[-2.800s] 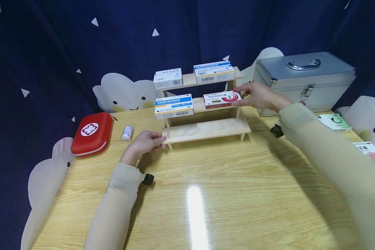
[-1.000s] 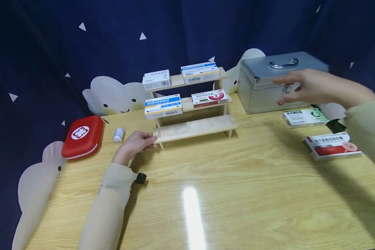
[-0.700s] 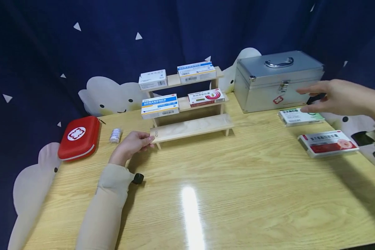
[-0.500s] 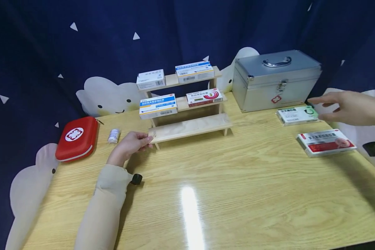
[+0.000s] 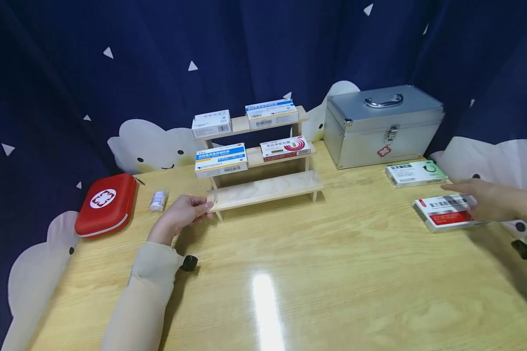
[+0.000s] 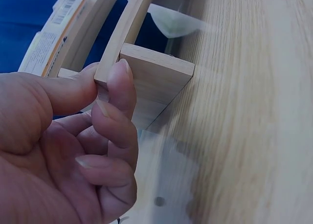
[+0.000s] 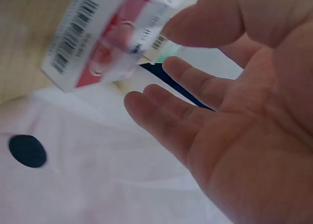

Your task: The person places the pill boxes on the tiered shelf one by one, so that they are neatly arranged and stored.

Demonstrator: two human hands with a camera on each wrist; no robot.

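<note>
My left hand (image 5: 182, 214) pinches the left end of the lowest step of a three-tier wooden display stand (image 5: 268, 189); in the left wrist view its thumb and forefinger clasp the wood (image 6: 124, 35). At the right, my right hand (image 5: 494, 200) is at the right end of a white and red medicine box (image 5: 443, 214), covering part of it. Up close, that hand's fingers (image 7: 161, 114) are spread and fairly straight beside the box (image 7: 93, 43), not wrapped round it. Whether the thumb touches it I cannot tell. A white and green medicine box (image 5: 415, 174) lies just behind.
Two medicine boxes sit on the top tier and two on the middle one, including a white and red box (image 5: 285, 148). A silver case (image 5: 382, 126) stands back right. Left are a small white bottle (image 5: 158, 201) and a red zip case (image 5: 105, 204).
My right hand has let go of the white and red box on the middle tier and moved right to the other white and red box. My left hand keeps its pinch on the stand.
</note>
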